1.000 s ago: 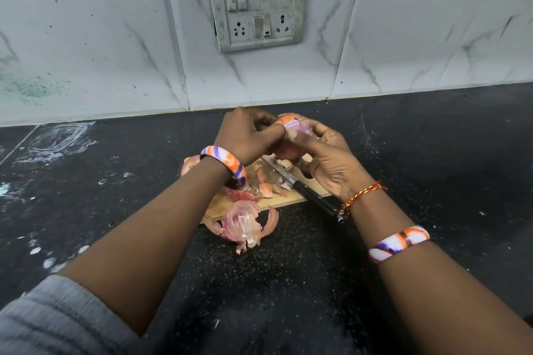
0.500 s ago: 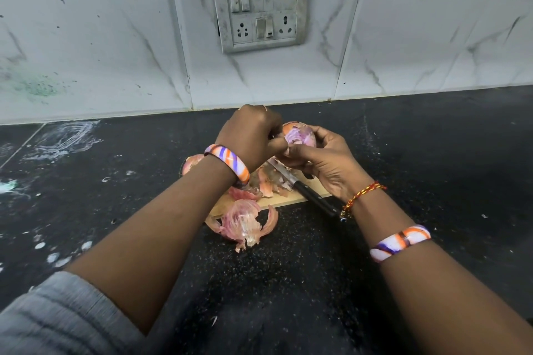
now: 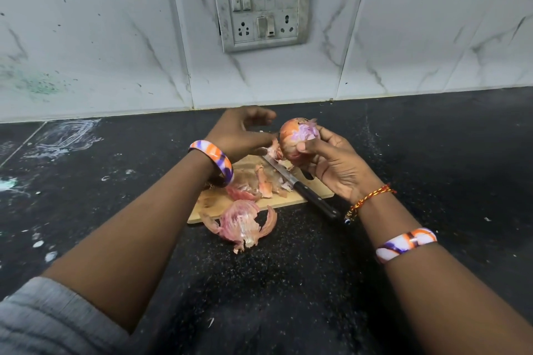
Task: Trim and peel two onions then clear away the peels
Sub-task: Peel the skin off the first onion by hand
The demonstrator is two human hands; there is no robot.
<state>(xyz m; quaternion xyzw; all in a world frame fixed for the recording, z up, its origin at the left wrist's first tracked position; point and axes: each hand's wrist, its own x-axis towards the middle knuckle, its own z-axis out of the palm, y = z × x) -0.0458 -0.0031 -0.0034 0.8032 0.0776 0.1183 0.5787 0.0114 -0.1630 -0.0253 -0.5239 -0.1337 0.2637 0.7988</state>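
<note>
Onion [image 3: 298, 138], half-stripped with purple flesh bared at its top and orange skin left on its side, is held above the cutting board [image 3: 288, 199] at its 1 o'clock corner. It is gripped by the curled right hand [image 3: 337, 166]. The left hand [image 3: 239, 132] is held just beside it at 9 o'clock, fingers loosely bent, nothing clearly pinched.

No readable text, label, brand, number or sign is being shown anywhere; nothing legible is being carried by the switch plate [image 3: 261, 8], the wall tiles [image 3: 115, 46] or the bangles [image 3: 406, 242].
</note>
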